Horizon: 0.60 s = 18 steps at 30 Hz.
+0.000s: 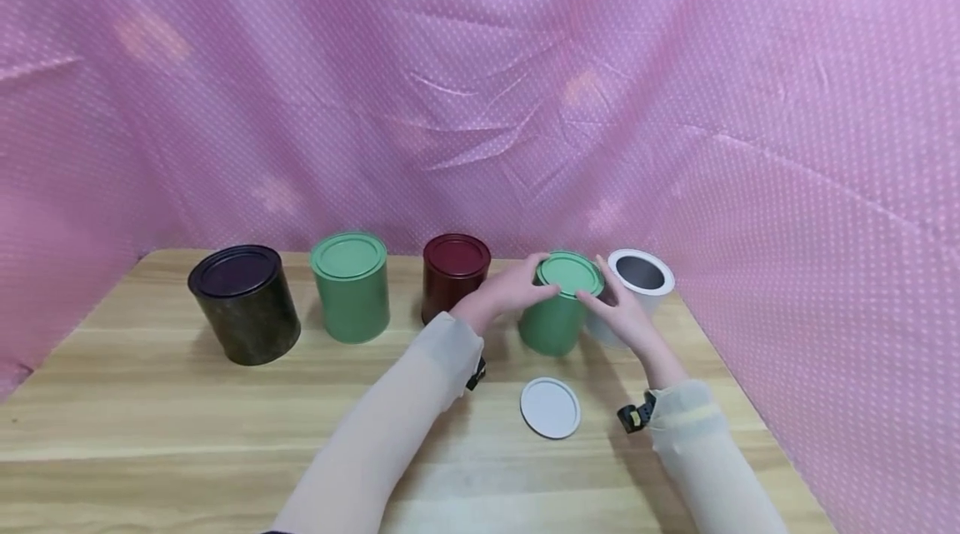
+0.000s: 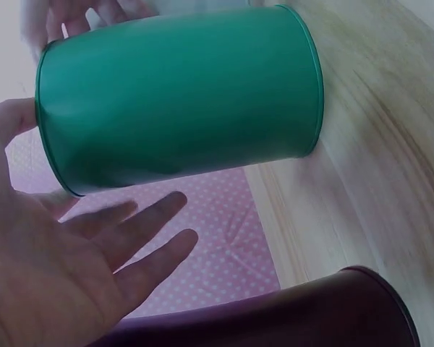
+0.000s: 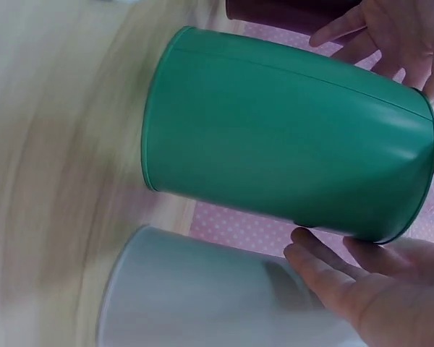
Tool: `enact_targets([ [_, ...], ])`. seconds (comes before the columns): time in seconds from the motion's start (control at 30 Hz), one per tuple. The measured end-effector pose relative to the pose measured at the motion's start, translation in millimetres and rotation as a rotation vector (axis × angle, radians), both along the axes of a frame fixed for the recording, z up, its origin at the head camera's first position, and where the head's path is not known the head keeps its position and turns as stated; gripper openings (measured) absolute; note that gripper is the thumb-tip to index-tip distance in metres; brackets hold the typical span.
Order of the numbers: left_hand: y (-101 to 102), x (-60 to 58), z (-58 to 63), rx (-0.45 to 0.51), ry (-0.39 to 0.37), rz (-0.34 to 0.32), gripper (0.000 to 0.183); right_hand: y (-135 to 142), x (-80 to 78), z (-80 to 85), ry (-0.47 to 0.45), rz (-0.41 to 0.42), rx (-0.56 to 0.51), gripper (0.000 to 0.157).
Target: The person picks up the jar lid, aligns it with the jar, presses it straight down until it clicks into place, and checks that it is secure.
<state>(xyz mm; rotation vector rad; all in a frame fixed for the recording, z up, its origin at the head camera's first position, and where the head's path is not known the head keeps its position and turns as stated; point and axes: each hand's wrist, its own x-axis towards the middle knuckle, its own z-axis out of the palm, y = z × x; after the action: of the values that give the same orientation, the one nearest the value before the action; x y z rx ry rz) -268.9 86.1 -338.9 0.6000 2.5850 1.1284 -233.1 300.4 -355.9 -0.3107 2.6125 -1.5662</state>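
Observation:
A green can (image 1: pixel 551 330) stands on the wooden table, its paler green lid (image 1: pixel 570 272) seated on top. My left hand (image 1: pixel 516 284) holds the lid's left edge between thumb and index finger. From the other side, my right hand (image 1: pixel 628 316) grips the same lid, thumb at the front and index finger toward the back. The remaining fingers of both hands extend beside the can, as the wrist views show. Just right of it is a white can (image 1: pixel 651 299) without a lid, its dark inside showing. A white round lid (image 1: pixel 550 407) lies flat in front.
Close to my left hand stands a dark red lidded can (image 1: pixel 454 280). Farther left are another green lidded can (image 1: pixel 351 305) and a black lidded can (image 1: pixel 255 321). Pink dotted cloth (image 1: pixel 480 101) hangs behind the table (image 1: pixel 150 426) and along its right side.

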Motion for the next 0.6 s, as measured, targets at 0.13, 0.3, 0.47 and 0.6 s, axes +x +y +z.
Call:
enact_targets([
  [0.13, 0, 3.0, -2.1, -0.005, 0.008, 0.019, 0.072, 2, 0.0, -1.0, 0.025, 0.020, 0.016, 0.087],
  [0.3, 0, 6.3, -1.8, -0.040, 0.095, 0.041, 0.079, 1, 1.3, 1.6, 0.049, 0.022, 0.030, 0.087],
  [0.47, -5, 16.6, -5.9, 0.015, 0.158, 0.006, 0.082, 0, 11.0, 1.9, 0.074, 0.003, 0.020, 0.084],
  [0.6, -10, 27.7, -6.3, 0.017, 0.194, -0.023, 0.085, -1, 18.2, 1.7, 0.110, 0.015, 0.019, 0.084],
])
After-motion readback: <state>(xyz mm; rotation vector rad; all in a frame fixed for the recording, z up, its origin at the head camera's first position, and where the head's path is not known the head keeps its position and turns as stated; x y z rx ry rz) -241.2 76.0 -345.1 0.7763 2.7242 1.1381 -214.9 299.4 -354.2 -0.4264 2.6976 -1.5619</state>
